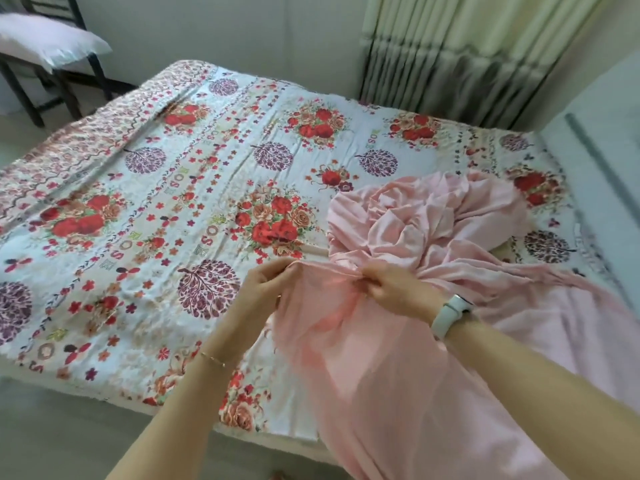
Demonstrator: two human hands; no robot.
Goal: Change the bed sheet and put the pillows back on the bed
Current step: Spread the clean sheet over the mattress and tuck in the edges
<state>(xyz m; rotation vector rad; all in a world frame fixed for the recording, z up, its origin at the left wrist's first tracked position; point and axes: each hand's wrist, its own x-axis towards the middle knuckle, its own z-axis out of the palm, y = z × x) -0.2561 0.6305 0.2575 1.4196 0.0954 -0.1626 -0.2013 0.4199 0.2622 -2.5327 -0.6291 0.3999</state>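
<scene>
— How much of the bed (pixel 41 348) is free?
— The floral sheet (pixel 194 188) lies flat across the left and far side; the pink sheet (pixel 426 230) is bunched near the right edge.
— The hands?
— Left hand (pixel 268 284) and right hand (pixel 394 289) both pinch its gathered near edge. A pillow (pixel 45 39) sits on the corner chair (pixel 79 74).

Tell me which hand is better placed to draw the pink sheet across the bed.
Probably the left hand. It pinches the pink sheet's edge beside the uncovered floral sheet. The right hand grips nearer the bunched heap and could anchor it.
</scene>
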